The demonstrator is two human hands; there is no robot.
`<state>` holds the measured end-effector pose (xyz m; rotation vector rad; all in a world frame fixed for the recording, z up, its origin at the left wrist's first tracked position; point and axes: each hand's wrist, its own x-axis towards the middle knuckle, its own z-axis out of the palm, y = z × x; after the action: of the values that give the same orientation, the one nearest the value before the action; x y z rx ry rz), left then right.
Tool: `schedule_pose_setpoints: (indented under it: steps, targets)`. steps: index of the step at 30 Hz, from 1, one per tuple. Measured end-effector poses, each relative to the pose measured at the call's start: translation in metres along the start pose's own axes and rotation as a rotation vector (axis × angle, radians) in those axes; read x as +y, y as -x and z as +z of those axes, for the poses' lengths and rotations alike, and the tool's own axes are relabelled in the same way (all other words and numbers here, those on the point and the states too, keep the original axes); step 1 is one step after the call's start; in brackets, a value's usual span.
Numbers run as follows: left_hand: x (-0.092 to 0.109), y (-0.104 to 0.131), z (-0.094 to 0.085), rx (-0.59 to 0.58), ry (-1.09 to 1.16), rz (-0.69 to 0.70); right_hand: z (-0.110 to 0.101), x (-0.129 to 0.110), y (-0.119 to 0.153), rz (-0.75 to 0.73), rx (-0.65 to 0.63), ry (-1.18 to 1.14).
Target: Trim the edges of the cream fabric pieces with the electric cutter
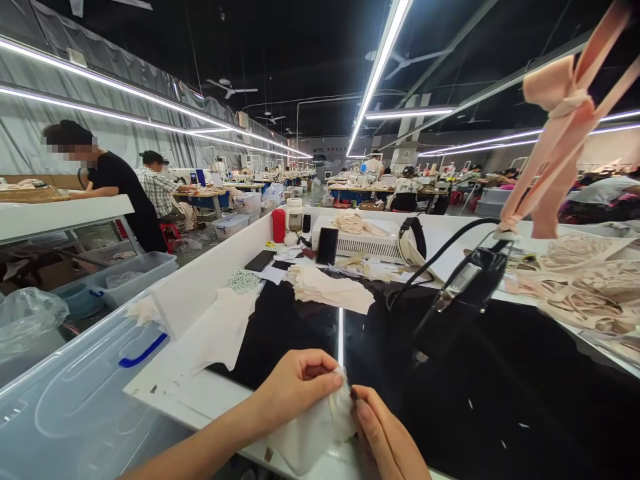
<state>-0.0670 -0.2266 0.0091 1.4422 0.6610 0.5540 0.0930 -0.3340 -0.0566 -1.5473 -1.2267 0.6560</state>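
Between left hand (pixel 293 387) and right hand (pixel 383 430), pale cloth (pixel 306 437) slants down-left

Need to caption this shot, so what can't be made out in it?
- Small dark item: head view, mostly covered by the right hand's fingers; its kind cannot be told.
- Pale cloth: head view, partly hidden by both hands.
- Pink straps: head view, upper ends cut off by the picture's edge.
- Lettering on the far wall: head view, too small.
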Motion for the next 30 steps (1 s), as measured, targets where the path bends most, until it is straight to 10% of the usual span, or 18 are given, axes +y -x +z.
schedule_pose_setpoints:
  steps: [30]
  targets:
    - [-0.0058,-0.0015,0.0003,0.003,-0.040,0.026,0.0057,0.0035,0.0000,-0.127,0.037,-0.033]
